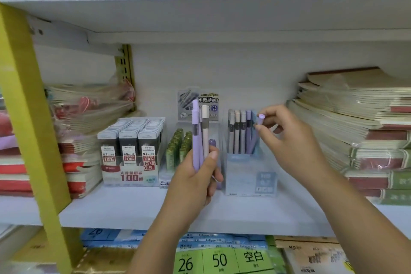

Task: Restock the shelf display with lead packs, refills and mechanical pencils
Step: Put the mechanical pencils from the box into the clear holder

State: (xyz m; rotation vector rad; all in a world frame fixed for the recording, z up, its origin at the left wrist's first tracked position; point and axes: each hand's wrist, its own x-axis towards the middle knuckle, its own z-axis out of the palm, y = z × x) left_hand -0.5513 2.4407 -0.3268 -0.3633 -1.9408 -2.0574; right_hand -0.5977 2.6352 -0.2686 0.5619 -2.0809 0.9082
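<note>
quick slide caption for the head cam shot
Left hand grips spare mechanical pencils; right hand pinches the top of a purple pencil leaning in the clear display box

Lead packs: we see three rows of grey-capped 0.5 HB cases, upright in a carton.
Refills: green tubes, upright, just right of the carton.
Held pencils: lilac and beige, upright in our left hand.
Displayed pencils: beige and lilac, standing in a clear holder.
Lilac pencil: tilted in that holder, its top pinched by our right hand.
</note>
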